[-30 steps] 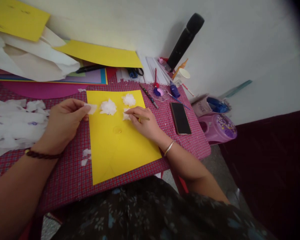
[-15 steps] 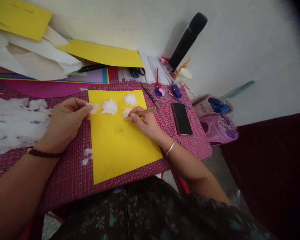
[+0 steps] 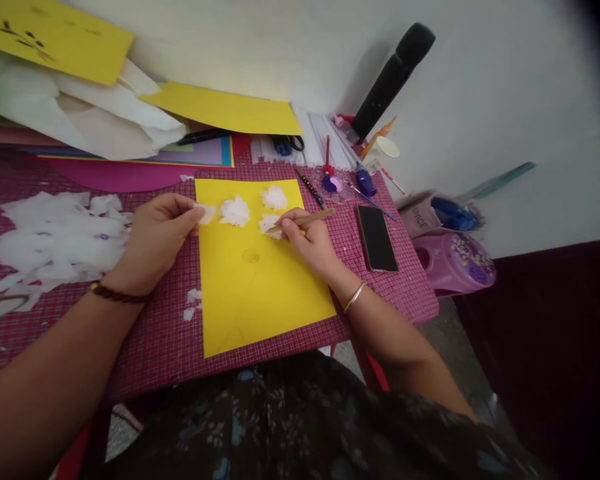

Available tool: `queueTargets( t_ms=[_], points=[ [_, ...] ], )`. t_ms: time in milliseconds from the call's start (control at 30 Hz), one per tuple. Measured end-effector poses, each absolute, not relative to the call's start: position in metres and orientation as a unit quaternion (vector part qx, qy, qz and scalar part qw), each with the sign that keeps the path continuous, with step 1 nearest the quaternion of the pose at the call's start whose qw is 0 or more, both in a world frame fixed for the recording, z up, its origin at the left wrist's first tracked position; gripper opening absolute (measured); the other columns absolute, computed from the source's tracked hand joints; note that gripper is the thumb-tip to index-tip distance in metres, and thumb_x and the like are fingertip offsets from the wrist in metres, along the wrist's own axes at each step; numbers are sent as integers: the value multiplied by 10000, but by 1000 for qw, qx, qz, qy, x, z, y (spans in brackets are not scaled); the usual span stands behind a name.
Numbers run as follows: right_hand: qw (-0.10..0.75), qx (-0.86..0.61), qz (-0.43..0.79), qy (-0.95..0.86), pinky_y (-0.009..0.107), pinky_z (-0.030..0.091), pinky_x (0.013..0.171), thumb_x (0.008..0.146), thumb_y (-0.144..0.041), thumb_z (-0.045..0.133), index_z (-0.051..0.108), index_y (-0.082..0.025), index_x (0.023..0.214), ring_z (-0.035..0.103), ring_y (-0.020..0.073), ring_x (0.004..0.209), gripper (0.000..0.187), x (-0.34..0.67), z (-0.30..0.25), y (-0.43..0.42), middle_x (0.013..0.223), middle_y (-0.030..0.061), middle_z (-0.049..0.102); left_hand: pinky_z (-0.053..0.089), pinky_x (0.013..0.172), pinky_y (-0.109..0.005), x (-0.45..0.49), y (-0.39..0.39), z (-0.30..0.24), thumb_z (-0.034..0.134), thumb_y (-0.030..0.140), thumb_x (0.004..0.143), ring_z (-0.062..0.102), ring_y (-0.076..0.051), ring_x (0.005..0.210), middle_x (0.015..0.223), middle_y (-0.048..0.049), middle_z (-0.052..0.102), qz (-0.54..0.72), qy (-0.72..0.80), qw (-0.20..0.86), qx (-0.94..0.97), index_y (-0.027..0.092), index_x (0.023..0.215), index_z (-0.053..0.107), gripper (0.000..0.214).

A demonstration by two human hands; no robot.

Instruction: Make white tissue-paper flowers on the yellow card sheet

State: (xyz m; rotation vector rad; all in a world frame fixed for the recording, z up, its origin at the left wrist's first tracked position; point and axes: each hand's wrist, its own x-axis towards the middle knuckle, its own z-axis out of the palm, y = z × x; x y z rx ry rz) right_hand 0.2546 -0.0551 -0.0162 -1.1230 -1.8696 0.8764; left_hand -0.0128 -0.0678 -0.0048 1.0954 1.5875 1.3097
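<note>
My left hand (image 3: 166,227) pinches a small piece of white tissue paper (image 3: 207,213) over the left edge of a yellow sheet (image 3: 265,293). In my right hand (image 3: 307,239) is a thin wooden stick (image 3: 316,217), its tip at a white tissue tuft (image 3: 267,224) on the sheet. Two more crumpled tissue tufts sit near the top: a left one (image 3: 235,211) and a right one (image 3: 274,197). Below them shows a round wet-looking spot (image 3: 251,256), perhaps glue.
A pile of torn white tissue (image 3: 65,233) lies left of my left hand. Right of the sheet are a phone (image 3: 377,239), a marker (image 3: 311,189) and a paint palette (image 3: 333,185). A tall black cylinder (image 3: 393,83) leans on the wall; papers (image 3: 225,110) are stacked behind.
The whole scene sits further right in view, as the head has turned a little left. Both hands keep nearly the same places over the sheet, still holding the tissue and the stick.
</note>
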Motion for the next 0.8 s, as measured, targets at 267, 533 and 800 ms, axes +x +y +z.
queueTargets(
  t_ms=[267, 533, 800],
  points=[
    [451, -368, 432, -689, 305, 561, 709, 1037, -587, 581, 637, -229, 1055, 686, 146, 771, 363, 238, -6, -52, 882, 18, 694, 484, 656, -293, -13, -64, -14, 730, 200, 793, 610, -154, 634, 687, -11, 682, 489, 612, 413, 464, 213, 733, 635, 113],
    [335, -375, 384, -774, 324, 562, 814, 1078, -321, 530, 667, -209, 1117, 709, 162, 904, 182, 198, -6, -43, 1068, 57, 752, 489, 670, -295, -19, -60, -26, 737, 249, 771, 634, -161, 656, 721, -5, 688, 478, 590, 422, 495, 218, 769, 646, 95],
    [285, -418, 318, -801, 345, 539, 859, 1075, -285, 531, 710, -200, 1155, 712, 195, 918, 214, 191, -11, -43, 1032, 64, 779, 490, 660, -297, -18, -58, -25, 736, 254, 748, 625, -178, 671, 723, -7, 696, 473, 595, 408, 506, 236, 741, 651, 87]
  ],
)
